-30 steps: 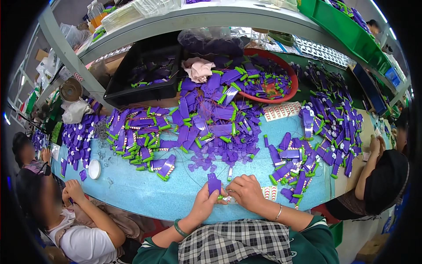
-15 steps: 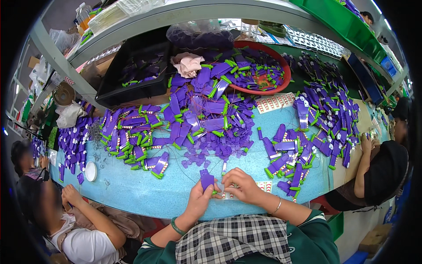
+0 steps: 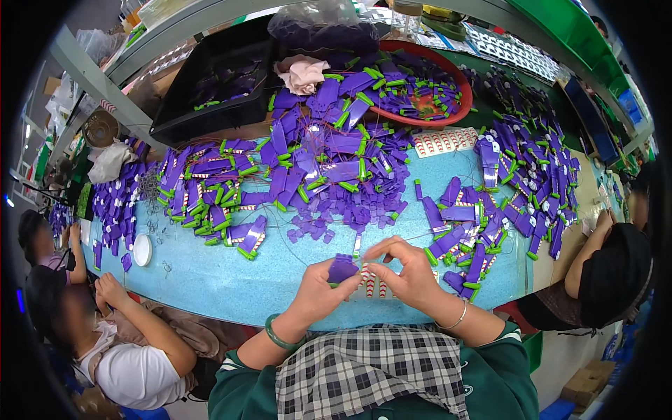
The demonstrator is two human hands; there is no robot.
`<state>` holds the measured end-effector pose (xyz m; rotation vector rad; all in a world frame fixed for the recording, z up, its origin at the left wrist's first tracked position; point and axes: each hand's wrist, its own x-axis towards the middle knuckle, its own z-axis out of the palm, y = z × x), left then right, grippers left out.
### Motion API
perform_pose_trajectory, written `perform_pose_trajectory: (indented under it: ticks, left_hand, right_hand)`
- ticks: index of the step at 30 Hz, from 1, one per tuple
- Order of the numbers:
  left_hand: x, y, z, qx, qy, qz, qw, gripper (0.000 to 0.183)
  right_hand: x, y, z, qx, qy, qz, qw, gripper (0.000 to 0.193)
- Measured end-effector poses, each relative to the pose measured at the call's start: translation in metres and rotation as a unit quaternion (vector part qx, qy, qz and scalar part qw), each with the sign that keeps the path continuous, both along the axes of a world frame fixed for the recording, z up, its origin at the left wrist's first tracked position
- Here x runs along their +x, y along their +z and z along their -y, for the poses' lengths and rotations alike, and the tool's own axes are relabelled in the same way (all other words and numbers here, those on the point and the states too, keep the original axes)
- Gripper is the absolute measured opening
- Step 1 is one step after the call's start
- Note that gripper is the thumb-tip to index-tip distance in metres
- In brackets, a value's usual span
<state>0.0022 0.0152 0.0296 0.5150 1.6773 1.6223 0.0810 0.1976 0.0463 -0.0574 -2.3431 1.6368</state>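
A flat purple plastic piece (image 3: 343, 268) with a bit of green at its lower edge is pinched in my left hand (image 3: 313, 294). My right hand (image 3: 414, 274) is at the piece's right side, thumb and forefinger drawn together near its edge. What those right fingers pinch is too small and blurred to make out. Beneath both hands, on the blue table (image 3: 245, 287), lies a sheet of red-and-white striped stickers (image 3: 381, 288), partly covered by my fingers.
Purple pieces with green ends and thin wires (image 3: 329, 150) are heaped ahead. More lie in a red basin (image 3: 465, 98) and a black tray (image 3: 203, 129). Another sticker sheet (image 3: 448, 142) is beyond. A white lid (image 3: 142, 250) is at left. Co-workers sit on both sides.
The purple piece has tipped from upright to a flatter slant. My right hand has shifted at the piece's edge, uncovering more of the striped stickers below. The whole view has shifted slightly.
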Motion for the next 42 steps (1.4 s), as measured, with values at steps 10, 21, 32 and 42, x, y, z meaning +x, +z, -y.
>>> perform_pose_trajectory:
  ticks: [10,21,32,42]
  left_hand:
    - [0.003,0.006,-0.009,0.121,0.049,0.155,0.979,0.026]
    - [0.002,-0.005,-0.008,0.201,-0.005,0.313,0.928,0.049]
    - [0.002,-0.007,-0.009,0.182,-0.028,0.282,0.942,0.046]
    - [0.007,-0.004,-0.011,0.131,-0.04,0.165,0.977,0.028]
  right_hand:
    - [0.002,-0.019,0.01,-0.142,0.026,0.043,0.989,0.012]
    - [-0.003,-0.025,0.015,-0.239,0.011,0.111,0.965,0.012]
    - [-0.001,-0.023,0.017,-0.081,-0.021,0.052,0.995,0.013]
    - [-0.001,-0.021,0.013,0.059,-0.055,-0.056,0.995,0.017]
